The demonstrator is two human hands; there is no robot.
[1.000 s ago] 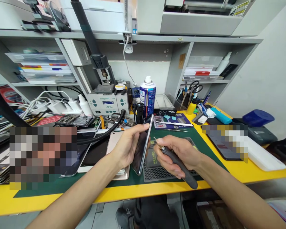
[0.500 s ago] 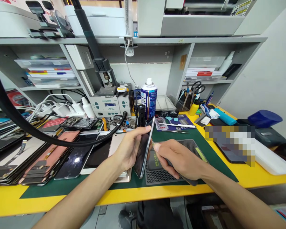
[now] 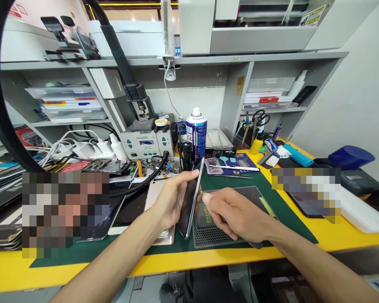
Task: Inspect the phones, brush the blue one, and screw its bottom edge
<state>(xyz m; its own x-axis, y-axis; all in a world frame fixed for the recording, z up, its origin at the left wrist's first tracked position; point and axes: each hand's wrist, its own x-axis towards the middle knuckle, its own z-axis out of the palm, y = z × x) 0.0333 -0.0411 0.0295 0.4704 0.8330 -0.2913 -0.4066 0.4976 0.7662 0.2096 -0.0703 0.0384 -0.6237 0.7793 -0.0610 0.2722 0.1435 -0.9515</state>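
Observation:
My left hand (image 3: 173, 198) is closed round a smartphone (image 3: 189, 206), which stands tilted on its long edge with its dark screen towards the left. The thumb lies along the phone's top edge. Just right of the phone, my right hand (image 3: 233, 210) is closed, with thumb and forefinger pinched near its back. A small light tip shows at the pinch, too little to name. Below this hand a dark end (image 3: 256, 244) sticks out; whether it belongs to a held tool I cannot tell. Underneath lies a grey honeycomb mat (image 3: 249, 195) with a dark block (image 3: 204, 216) on it.
Several phones, among them a white-framed one (image 3: 129, 210), lie to the left. Behind stand a blue spray can (image 3: 196, 134) and a soldering or hot-air station (image 3: 145, 143). A black hose (image 3: 142, 185) arches across the left. Tweezers (image 3: 236, 176) and a phone (image 3: 306, 206) lie right.
The camera view has shifted slightly, so the background sits a little differently. Both hands and the phone keep almost the same pose, with the right fingertips marginally nearer the phone.

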